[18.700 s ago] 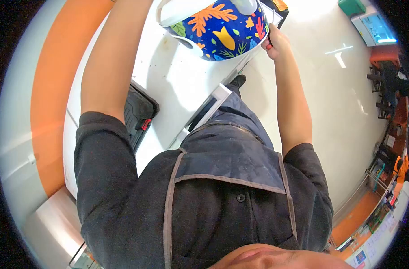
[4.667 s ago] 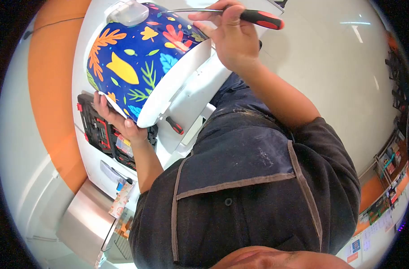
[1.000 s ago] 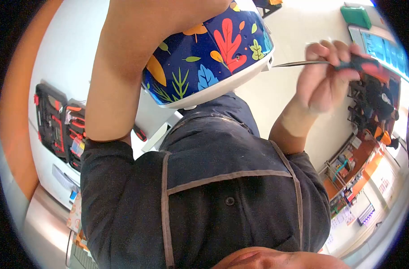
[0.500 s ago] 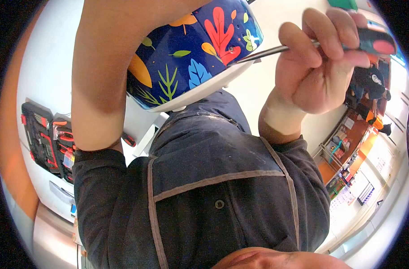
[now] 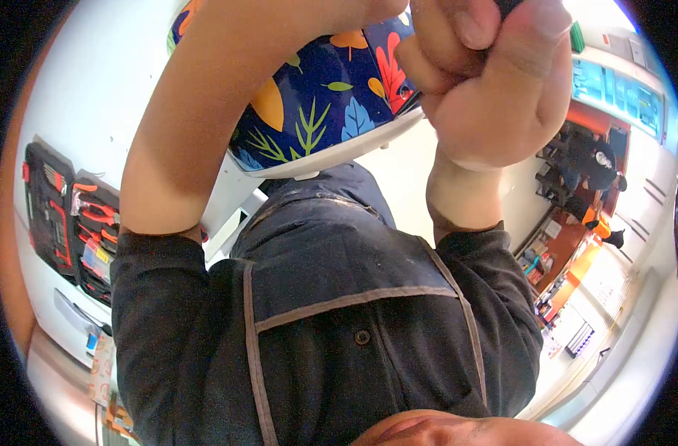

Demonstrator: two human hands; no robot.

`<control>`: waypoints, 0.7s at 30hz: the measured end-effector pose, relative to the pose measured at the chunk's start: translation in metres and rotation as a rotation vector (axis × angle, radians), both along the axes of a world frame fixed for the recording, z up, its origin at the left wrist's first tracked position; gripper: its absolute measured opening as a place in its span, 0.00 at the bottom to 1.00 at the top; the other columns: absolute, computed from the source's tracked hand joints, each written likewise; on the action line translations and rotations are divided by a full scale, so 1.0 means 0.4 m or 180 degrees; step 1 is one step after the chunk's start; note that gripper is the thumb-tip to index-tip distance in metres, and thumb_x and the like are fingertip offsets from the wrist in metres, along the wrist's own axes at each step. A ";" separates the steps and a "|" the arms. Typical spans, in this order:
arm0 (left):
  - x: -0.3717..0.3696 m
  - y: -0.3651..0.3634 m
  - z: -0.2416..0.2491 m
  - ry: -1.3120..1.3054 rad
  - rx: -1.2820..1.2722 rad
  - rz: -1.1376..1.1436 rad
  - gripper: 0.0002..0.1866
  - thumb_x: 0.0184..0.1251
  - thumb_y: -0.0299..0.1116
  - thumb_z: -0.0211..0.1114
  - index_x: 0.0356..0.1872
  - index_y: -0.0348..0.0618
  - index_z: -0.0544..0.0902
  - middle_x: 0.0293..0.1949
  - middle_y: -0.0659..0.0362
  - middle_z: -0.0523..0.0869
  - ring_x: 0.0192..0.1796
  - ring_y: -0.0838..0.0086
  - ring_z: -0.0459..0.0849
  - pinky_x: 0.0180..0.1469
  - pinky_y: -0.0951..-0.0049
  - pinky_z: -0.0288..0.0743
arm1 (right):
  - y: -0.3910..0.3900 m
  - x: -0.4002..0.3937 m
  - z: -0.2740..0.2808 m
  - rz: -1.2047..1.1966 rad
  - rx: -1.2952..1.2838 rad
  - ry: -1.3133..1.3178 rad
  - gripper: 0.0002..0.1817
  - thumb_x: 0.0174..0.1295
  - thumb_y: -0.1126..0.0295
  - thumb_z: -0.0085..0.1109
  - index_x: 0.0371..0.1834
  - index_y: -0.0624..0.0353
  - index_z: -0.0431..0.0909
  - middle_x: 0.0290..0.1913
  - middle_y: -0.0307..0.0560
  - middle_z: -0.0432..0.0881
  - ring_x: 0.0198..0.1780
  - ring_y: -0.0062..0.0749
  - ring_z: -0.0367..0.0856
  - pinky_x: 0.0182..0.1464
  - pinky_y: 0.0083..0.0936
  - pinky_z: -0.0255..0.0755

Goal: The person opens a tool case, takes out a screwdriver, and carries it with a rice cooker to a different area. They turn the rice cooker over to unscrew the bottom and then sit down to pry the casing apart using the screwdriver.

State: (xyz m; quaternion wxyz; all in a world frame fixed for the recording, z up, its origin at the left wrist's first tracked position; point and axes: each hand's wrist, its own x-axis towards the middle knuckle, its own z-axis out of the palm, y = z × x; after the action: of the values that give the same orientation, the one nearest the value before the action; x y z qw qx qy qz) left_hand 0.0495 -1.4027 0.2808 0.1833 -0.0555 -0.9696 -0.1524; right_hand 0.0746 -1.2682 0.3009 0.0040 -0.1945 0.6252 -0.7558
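A toolkit (image 5: pixel 56 215) lies open on the white desk (image 5: pixel 101 89). The leaf-patterned appliance (image 5: pixel 313 104) is by the desk edge, shell meeting white rim (image 5: pixel 339 150), fastening unclear; the right hand (image 5: pixel 495 104) pinches a dark handle (image 5: pixel 508 5), the left hand's (image 5: pixel 376 9) grip cannot be told

Bright light is whitening the counter (image 5: pixel 105 93); shadow is darkening one forearm (image 5: pixel 205 126); the view is curving strongly toward black edges.
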 end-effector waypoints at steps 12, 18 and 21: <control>0.009 -0.030 -0.026 0.0584 -0.1151 -0.0661 0.07 0.57 0.33 0.73 0.32 0.42 0.91 0.33 0.57 0.89 0.39 0.66 0.87 0.47 0.68 0.81 | 0.003 -0.011 -0.029 0.0073 0.0729 0.1055 0.26 0.78 0.45 0.43 0.61 0.57 0.71 0.27 0.30 0.69 0.20 0.15 0.59 0.20 0.16 0.51; 0.029 -0.031 0.039 0.0103 -0.1751 -0.0811 0.09 0.58 0.37 0.74 0.36 0.46 0.92 0.34 0.61 0.89 0.42 0.68 0.86 0.49 0.67 0.80 | 0.114 0.059 -0.066 -0.0051 -0.0839 -0.0061 0.29 0.64 0.36 0.61 0.58 0.43 0.75 0.28 0.26 0.67 0.17 0.18 0.50 0.16 0.22 0.44; 0.023 -0.022 0.033 0.0167 -0.2081 -0.0670 0.10 0.58 0.39 0.75 0.37 0.47 0.92 0.34 0.62 0.89 0.40 0.70 0.86 0.48 0.68 0.80 | 0.104 0.026 -0.063 0.0711 -0.0952 0.0024 0.30 0.64 0.36 0.62 0.59 0.43 0.75 0.28 0.26 0.66 0.17 0.19 0.50 0.17 0.22 0.45</control>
State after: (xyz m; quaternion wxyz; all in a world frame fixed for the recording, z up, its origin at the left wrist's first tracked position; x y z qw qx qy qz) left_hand 0.0587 -1.4114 0.2940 0.1640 -0.2149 -0.9511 0.1497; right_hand 0.0850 -1.2264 0.2757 0.0566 -0.2640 0.4805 -0.8344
